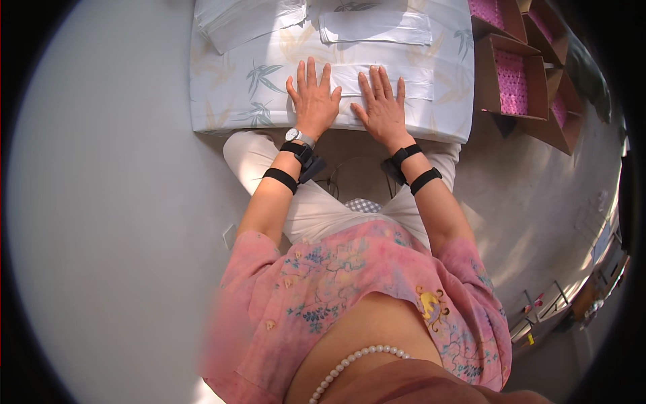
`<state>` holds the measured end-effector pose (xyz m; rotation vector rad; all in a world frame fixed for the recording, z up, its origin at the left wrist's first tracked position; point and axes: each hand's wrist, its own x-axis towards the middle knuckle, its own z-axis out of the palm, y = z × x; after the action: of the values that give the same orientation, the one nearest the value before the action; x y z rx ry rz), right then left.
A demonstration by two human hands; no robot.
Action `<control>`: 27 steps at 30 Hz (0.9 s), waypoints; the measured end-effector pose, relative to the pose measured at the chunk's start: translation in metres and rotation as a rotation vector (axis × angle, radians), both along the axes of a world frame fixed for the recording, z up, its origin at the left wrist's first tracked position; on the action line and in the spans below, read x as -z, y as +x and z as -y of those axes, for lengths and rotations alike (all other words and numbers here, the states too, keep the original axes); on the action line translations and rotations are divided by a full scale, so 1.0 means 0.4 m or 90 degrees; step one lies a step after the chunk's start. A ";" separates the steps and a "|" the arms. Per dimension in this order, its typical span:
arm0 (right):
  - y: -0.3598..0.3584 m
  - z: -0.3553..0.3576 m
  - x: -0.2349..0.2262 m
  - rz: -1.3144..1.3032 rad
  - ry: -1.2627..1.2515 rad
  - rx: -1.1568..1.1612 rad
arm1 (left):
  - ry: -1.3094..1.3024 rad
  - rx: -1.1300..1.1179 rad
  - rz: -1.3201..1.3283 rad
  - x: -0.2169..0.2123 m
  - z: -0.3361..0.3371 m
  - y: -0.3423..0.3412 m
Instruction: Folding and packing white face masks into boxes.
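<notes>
Both of my hands lie flat, palms down, near the front edge of a table covered with a pale leaf-patterned cloth (229, 74). My left hand (313, 104) has its fingers spread, at the left end of a flat white folded sheet (418, 84). On the sheet's middle rests my right hand (383, 108), open too, with its thumb toward the left hand. Whether the sheet is fabric, paper or thin plastic I cannot tell. Part of it is hidden under my hands. Neither hand grips anything.
Beyond my hands lies another white folded sheet (377, 28), and a loose pile of white sheets (252, 20) sits at the far left. Right of the table stand several open brown cardboard boxes (531, 84) with pink, bumpy-looking material (513, 81) inside.
</notes>
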<state>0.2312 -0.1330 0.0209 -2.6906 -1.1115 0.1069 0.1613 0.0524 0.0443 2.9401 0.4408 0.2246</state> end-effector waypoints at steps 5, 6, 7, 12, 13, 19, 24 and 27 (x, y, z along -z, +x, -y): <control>0.005 0.008 -0.001 0.010 0.010 0.005 | -0.018 0.032 0.103 -0.039 -0.013 0.141; 0.006 0.004 -0.003 0.016 0.012 0.001 | -0.009 0.055 0.125 -0.036 -0.020 0.169; 0.005 -0.003 -0.013 0.019 0.012 0.002 | -0.009 0.057 0.128 -0.026 -0.033 0.190; 0.084 -0.011 -0.049 0.079 0.111 0.036 | 0.014 0.105 0.099 0.025 -0.071 0.231; 0.125 -0.005 -0.053 0.101 0.149 0.086 | 0.002 0.099 0.092 0.028 -0.068 0.234; 0.402 0.040 -0.032 0.150 0.116 0.358 | -0.012 0.082 0.090 0.024 -0.044 0.242; 0.451 0.015 -0.035 0.089 0.010 0.375 | -0.011 0.066 0.096 0.028 -0.047 0.236; 0.462 0.005 -0.030 0.063 -0.006 0.388 | -0.022 0.062 0.100 0.033 -0.045 0.237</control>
<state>0.4160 -0.1352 0.0328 -2.9327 -0.2700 -0.1254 0.2563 0.0706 0.0311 2.8731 0.2766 0.4275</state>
